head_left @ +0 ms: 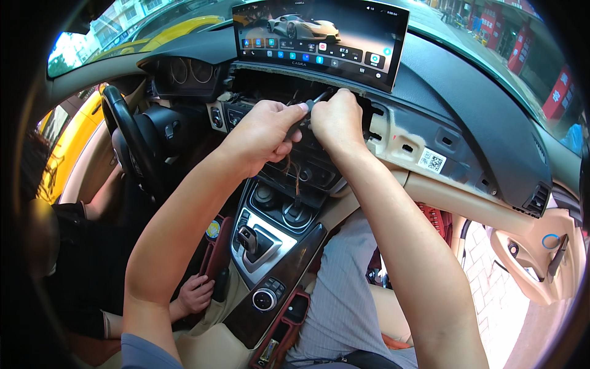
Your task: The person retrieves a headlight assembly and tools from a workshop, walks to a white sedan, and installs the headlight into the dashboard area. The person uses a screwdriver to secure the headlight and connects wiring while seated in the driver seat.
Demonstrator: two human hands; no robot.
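Daylight through the windshield (433,24) falls on a car's beige-and-black dashboard (445,92), partly stripped at its middle. A dark-handled tool (297,124), probably a screwdriver, is in front of the open dash cavity (261,81). The left hand (268,130) has its fingers closed around that handle. The right hand (337,123) is just beside it at the cavity's edge, fingers curled inward; their tips are hidden, so I cannot tell how far they close or whether they grip anything.

Above stands a wide touchscreen (326,27), lit with a car picture and icons, so its power seems connected. Judging by what shows, closing up is not yet done: the cavity is uncovered, thin wires (297,178) hang below the hands, and the passenger-side mounting strip (390,126) is bare. How firmly the screen is fixed cannot be seen.

Farther out, the gear lever (247,238) and rotary controller (264,299) look in place on the console (241,320). Another person's hand (196,293) is left of it, below the steering wheel (118,114).
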